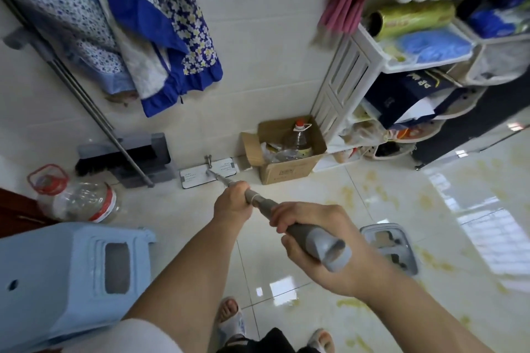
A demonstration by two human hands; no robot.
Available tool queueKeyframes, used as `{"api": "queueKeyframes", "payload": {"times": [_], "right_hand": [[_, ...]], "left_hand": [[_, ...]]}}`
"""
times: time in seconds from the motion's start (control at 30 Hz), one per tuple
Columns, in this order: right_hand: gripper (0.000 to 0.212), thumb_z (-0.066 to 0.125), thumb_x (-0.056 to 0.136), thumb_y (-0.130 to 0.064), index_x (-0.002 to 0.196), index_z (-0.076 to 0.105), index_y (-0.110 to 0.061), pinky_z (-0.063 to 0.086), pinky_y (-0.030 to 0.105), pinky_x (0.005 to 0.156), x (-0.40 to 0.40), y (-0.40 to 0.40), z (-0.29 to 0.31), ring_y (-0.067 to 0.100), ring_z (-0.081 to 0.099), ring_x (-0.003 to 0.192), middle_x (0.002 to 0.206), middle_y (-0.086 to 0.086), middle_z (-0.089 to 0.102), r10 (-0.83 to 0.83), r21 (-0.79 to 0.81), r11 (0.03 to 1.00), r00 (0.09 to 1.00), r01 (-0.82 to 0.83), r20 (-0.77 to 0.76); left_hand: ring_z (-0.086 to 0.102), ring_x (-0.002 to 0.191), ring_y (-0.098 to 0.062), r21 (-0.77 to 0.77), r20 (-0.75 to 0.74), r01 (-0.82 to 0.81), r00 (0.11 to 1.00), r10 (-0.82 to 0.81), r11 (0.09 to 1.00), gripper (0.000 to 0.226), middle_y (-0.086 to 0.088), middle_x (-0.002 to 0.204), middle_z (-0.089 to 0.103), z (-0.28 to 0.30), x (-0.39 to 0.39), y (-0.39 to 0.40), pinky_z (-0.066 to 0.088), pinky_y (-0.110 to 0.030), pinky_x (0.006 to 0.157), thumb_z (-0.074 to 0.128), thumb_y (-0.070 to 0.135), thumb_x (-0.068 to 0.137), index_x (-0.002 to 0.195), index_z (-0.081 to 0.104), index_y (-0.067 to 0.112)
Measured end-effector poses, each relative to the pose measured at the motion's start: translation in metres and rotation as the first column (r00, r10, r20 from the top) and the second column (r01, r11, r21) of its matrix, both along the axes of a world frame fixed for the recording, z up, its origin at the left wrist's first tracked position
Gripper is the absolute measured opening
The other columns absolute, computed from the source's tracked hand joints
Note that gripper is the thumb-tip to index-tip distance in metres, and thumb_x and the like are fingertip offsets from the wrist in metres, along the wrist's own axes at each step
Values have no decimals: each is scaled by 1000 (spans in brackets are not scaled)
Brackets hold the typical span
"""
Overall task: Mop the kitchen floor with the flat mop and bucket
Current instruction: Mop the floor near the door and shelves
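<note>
The flat mop's white head lies on the glossy tiled floor against the foot of the wall, between a dustpan and a cardboard box. Its metal pole runs back toward me into a grey handle. My left hand is wrapped around the pole further down. My right hand grips the grey handle near its end. The grey mop bucket stands on the floor to the right, partly hidden behind my right wrist.
A grey dustpan with a black broom leans at the wall on the left. An empty plastic jug and a light blue stool sit near left. A cardboard box with an oil bottle and a white shelf rack stand right.
</note>
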State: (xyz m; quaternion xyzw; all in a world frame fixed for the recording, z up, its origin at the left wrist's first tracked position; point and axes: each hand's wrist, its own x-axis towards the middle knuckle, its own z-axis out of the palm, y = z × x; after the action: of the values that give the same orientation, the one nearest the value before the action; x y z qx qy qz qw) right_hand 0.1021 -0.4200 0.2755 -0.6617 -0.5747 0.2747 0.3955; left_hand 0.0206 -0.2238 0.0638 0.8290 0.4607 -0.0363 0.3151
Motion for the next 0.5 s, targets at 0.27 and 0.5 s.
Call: {"api": "queueKeyframes", "payload": {"times": [0.27,0.5], "right_hand": [[14,73,84,-1,92,74,-13,59,27,84,15,-113,16,10,74,99,103,-9,76,-5,-48,999,1000,6,26],[11,78,82,-3,84,81,-13,56,24,65,66,-209,103,10,72,72,81,-9,77,-133,-73,988,991,135,27]], "left_hand": [[66,96,-30,-12,-78,141,987,-141,990,18,-4,108,70,14,11,-113,55,-38,77,57,21,90,106,64,25],[66,98,-31,-56,-45,225,973,-228,973,25,-3,104,72,68,65,-257,45,-34,68,47,37,88,98,65,23]]}}
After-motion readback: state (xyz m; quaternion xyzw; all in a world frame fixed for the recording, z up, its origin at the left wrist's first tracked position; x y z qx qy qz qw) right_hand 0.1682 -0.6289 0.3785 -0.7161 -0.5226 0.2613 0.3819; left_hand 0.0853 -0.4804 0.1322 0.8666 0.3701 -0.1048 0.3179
